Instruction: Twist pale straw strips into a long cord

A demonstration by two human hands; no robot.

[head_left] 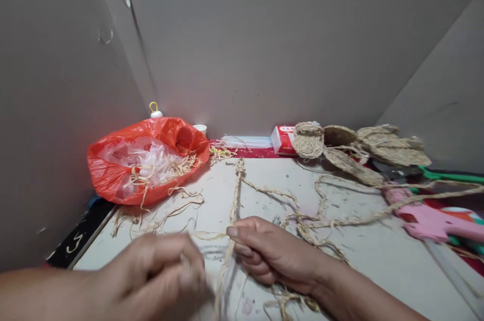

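My right hand (264, 248) pinches a thin braided straw rope (236, 195) between thumb and forefinger. The rope runs from a knotted end at the table's far side down toward me, its loose lower strands hanging below my fingers. My left hand (162, 270), smeared by motion, is closed with the fingers curled, left of the rope. A pale straw strand (209, 235) stretches from my right fingertips to the left hand, which appears to grip it. More braided cord (298, 215) lies in loops right of the rope, passing behind my right hand.
An orange-red plastic bag (109, 180) with straw scraps stands at the left. Across the back are a white cup (200, 128), a red tissue pack (283, 140) and woven straw pieces (310, 142). A pink glue gun (427, 220) lies at right on the pale table (397, 265).
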